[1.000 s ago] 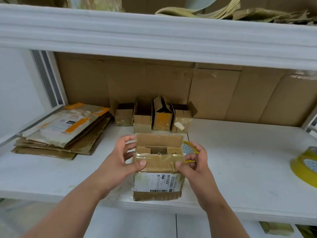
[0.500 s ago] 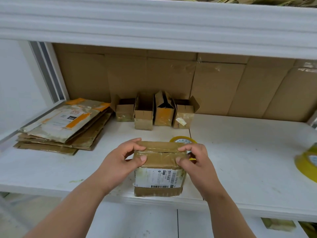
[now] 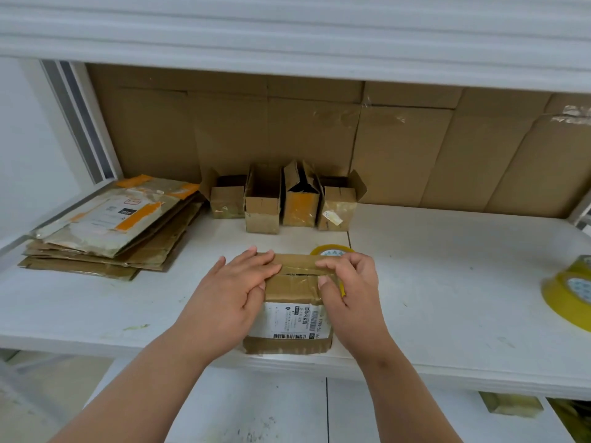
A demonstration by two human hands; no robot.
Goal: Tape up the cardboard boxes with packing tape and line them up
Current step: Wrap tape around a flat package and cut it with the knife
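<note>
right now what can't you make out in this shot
- Tape roll behind the box: head view, mostly hidden by the box and the right hand.
- Second tape roll: cut off by the right edge.
- Box flap seam: partly covered by the left hand, so whether it is taped is unclear.
- Box label: print too small to read.
- Row of small boxes: insides dark.

The tape roll [image 3: 331, 251] behind the box [image 3: 294, 282] is mostly hidden; another tape roll [image 3: 567, 298] is cut off at the right edge; the label print [image 3: 294, 321] is unreadable.
</note>
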